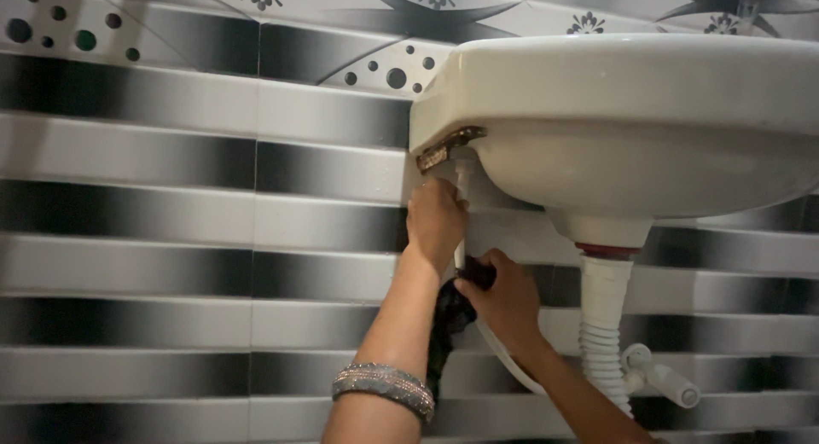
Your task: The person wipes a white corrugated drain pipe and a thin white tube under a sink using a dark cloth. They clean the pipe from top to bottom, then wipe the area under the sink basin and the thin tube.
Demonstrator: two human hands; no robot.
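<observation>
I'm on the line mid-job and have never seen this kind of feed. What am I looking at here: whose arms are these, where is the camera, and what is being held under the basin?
There is one picture, from a camera worn on a person's head, looking up under a white ceramic wall-mounted basin. No machine: these are the person's own bare arms. The left hand, with a silver beaded bangle on that forearm, grips the top of a thin white supply hose where it meets the basin's underside. The right hand holds a dark crumpled cloth against the hose lower down. To the right hang a white ribbed drain pipe and a white wall tap. Behind is black-and-white striped wall tile.
</observation>
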